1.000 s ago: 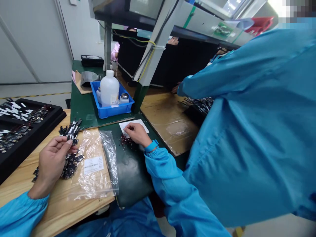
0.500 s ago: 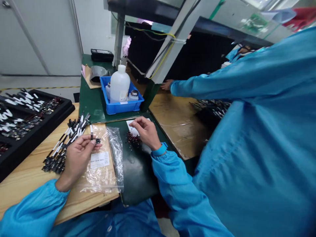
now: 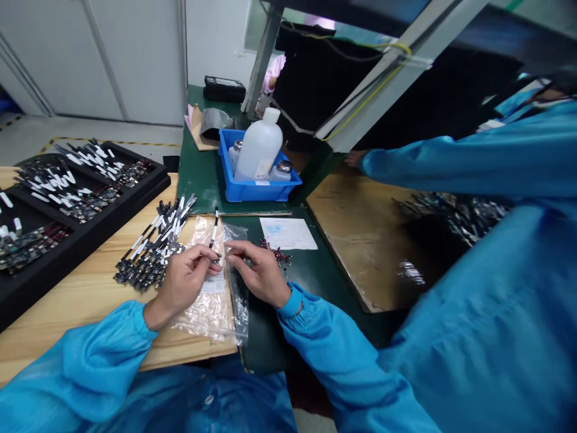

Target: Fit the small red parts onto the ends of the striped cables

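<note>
My left hand (image 3: 186, 278) pinches a small circuit board with a black-and-white flat cable (image 3: 214, 227) that points up from the fingers; the board itself is mostly covered. Close by on the right, my right hand (image 3: 262, 275) has thumb and forefinger drawn together near the board. Whatever sits in that pinch is too small to make out. Behind the right hand, a pile of tiny dark-red parts (image 3: 283, 257) lies on the green mat. A heap of similar boards with flat cables (image 3: 146, 258) rests left of my left hand. Under both hands is a clear plastic bag (image 3: 202, 322).
A black compartment tray (image 3: 148, 187) full of boards stands at the left. A blue bin (image 3: 259, 191) holds a large white bottle (image 3: 260, 147) and smaller bottles. A paper sheet (image 3: 297, 233) lies behind the parts. At right, a co-worker's blue sleeve (image 3: 451, 156) reaches across a brown-topped bench (image 3: 347, 240).
My right hand has moved left from the pile of tiny parts to beside the board in my left hand. The camera view has shifted, so the bench appears farther right.
</note>
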`<state>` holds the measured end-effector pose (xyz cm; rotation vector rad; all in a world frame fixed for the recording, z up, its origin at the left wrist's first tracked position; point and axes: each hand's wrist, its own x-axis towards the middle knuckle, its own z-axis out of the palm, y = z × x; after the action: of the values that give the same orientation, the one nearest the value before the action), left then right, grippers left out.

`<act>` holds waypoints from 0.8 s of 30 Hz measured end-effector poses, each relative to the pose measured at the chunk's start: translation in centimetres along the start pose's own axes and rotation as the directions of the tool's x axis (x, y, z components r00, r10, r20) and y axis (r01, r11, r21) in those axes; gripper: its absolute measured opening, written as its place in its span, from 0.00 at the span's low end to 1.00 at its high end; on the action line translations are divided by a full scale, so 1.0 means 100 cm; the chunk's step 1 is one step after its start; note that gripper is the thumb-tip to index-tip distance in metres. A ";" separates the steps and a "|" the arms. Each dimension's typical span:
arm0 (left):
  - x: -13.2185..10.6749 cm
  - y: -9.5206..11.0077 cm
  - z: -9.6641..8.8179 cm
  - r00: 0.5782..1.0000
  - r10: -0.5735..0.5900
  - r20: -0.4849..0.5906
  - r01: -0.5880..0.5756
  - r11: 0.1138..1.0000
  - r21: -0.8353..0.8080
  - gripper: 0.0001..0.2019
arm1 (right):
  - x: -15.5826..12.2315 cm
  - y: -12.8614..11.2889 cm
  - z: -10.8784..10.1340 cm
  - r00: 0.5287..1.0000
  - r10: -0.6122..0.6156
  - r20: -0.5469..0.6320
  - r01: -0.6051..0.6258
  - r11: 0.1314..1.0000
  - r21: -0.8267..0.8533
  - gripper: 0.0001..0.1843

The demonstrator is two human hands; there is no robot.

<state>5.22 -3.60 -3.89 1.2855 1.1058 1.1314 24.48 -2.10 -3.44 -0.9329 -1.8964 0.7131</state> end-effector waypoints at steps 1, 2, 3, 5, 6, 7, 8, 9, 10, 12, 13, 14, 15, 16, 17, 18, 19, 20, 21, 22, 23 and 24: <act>-0.001 -0.001 0.000 1.000 -0.006 0.017 0.005 0.999 0.032 0.09 | -0.001 0.002 0.001 1.000 0.019 0.004 -0.019 1.000 0.014 0.16; -0.002 -0.002 0.001 1.000 -0.012 0.027 0.011 0.998 0.054 0.09 | -0.001 0.003 0.001 0.999 0.033 0.009 -0.033 0.999 0.028 0.19; -0.003 -0.003 0.002 0.999 -0.017 0.031 0.015 0.998 0.062 0.10 | -0.002 0.004 0.000 0.999 0.039 0.015 -0.039 0.998 0.039 0.20; -0.004 -0.003 0.003 0.999 -0.020 0.034 0.018 0.998 0.058 0.10 | -0.002 0.004 -0.001 0.999 0.032 0.015 -0.033 0.998 0.045 0.21; -0.004 -0.003 0.004 0.999 -0.017 0.033 0.015 0.999 0.052 0.10 | -0.002 0.003 -0.001 1.000 0.024 0.012 -0.025 0.999 0.041 0.21; -0.004 -0.003 0.005 1.000 -0.010 0.029 0.008 0.999 0.048 0.10 | -0.002 0.002 -0.002 1.000 0.016 0.009 -0.016 0.999 0.035 0.21; -0.004 -0.004 0.005 1.000 0.000 0.027 -0.002 0.999 0.052 0.11 | -0.002 0.000 -0.002 1.000 0.009 0.007 -0.009 1.000 0.028 0.20; -0.003 -0.005 0.005 1.000 0.012 0.025 -0.014 0.998 0.063 0.11 | -0.001 -0.001 -0.002 1.000 0.004 0.006 -0.004 1.000 0.020 0.20; -0.003 -0.006 0.004 0.999 0.026 0.024 -0.028 0.997 0.075 0.11 | -0.001 -0.002 -0.002 1.000 0.000 0.007 -0.001 1.000 0.014 0.20; -0.002 -0.009 0.003 0.998 0.052 0.023 -0.054 0.994 0.095 0.12 | -0.001 -0.003 -0.001 1.000 -0.003 0.011 0.003 1.000 0.007 0.18; -0.002 -0.011 0.003 0.998 0.063 0.023 -0.065 0.993 0.102 0.12 | -0.001 -0.003 -0.001 1.000 -0.004 0.012 0.004 1.000 0.003 0.18; -0.002 -0.013 0.002 0.997 0.075 0.020 -0.076 0.991 0.108 0.12 | -0.001 -0.004 -0.001 1.000 -0.004 0.012 0.004 1.000 -0.002 0.17; -0.002 -0.014 0.002 0.996 0.084 0.017 -0.085 0.990 0.116 0.12 | -0.001 -0.004 -0.001 1.000 -0.004 0.011 0.004 1.000 -0.007 0.16; -0.002 -0.014 0.002 0.996 0.091 0.015 -0.093 0.988 0.126 0.12 | -0.001 -0.004 -0.001 1.000 -0.006 0.009 0.006 1.000 -0.012 0.15; -0.002 -0.014 0.002 0.995 0.099 0.013 -0.100 0.985 0.138 0.12 | -0.001 -0.004 -0.002 1.000 -0.010 0.006 0.010 1.000 -0.018 0.15; -0.002 -0.014 0.002 0.994 0.107 0.013 -0.108 0.983 0.150 0.12 | -0.001 -0.005 -0.002 1.000 -0.016 0.003 0.016 1.000 -0.024 0.15; -0.003 -0.013 0.002 0.993 0.116 0.013 -0.117 0.980 0.161 0.12 | -0.002 -0.005 -0.002 1.000 -0.023 0.001 0.023 0.999 -0.031 0.14; -0.003 -0.012 0.002 0.992 0.128 0.014 -0.128 0.977 0.172 0.12 | -0.002 -0.005 -0.002 1.000 -0.029 0.000 0.029 0.999 -0.039 0.14; -0.003 -0.011 0.002 0.990 0.139 0.016 -0.140 0.973 0.185 0.11 | -0.002 -0.006 -0.002 0.999 -0.035 0.001 0.035 0.998 -0.047 0.13; -0.003 -0.010 0.002 0.989 0.148 0.018 -0.148 0.969 0.198 0.10 | -0.002 -0.006 -0.002 0.999 -0.039 0.003 0.039 0.998 -0.054 0.12; -0.003 -0.008 0.002 0.989 0.149 0.024 -0.150 0.966 0.211 0.10 | -0.002 -0.006 -0.002 0.999 -0.045 0.005 0.045 0.997 -0.057 0.11; -0.004 -0.007 0.002 0.989 0.143 0.029 -0.146 0.965 0.220 0.09 | -0.001 -0.006 -0.002 0.999 -0.053 0.008 0.053 0.997 -0.059 0.09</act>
<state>5.38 -3.98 -4.57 1.5669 1.1689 1.1281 24.52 -2.52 -2.97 -0.9143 -1.9501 0.6327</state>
